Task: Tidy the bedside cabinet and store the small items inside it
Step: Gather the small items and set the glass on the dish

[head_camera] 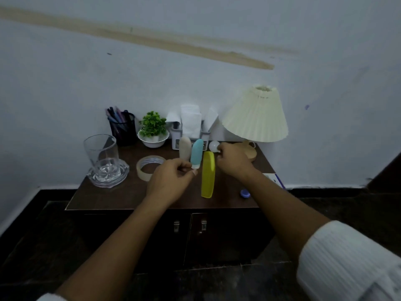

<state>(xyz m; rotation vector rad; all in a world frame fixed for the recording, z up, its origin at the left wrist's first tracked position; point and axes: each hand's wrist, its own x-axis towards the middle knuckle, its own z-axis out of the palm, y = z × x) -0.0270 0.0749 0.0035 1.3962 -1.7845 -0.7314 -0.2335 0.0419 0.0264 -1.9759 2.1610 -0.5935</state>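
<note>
On the dark wooden bedside cabinet (112,196) lie a beige tube (184,149), a blue tube (197,153) and a yellow comb (208,173), side by side. My left hand (171,181) pinches the cap end of the blue tube. My right hand (234,160) is closed at the comb's far end, beside a white bulb (213,146); what its fingers hold is hidden. A roll of tape (148,167) lies left of my left hand. A small purple cap (245,193) sits near the front right edge. Both cabinet doors (217,235) are closed.
At the back stand a black pen holder (123,129), a small green plant in a white bowl (153,131), a tissue holder (191,124) and a cream pleated lamp (256,116). A clear glass on a glass dish (104,159) stands at the left. A card (272,178) lies under my right forearm.
</note>
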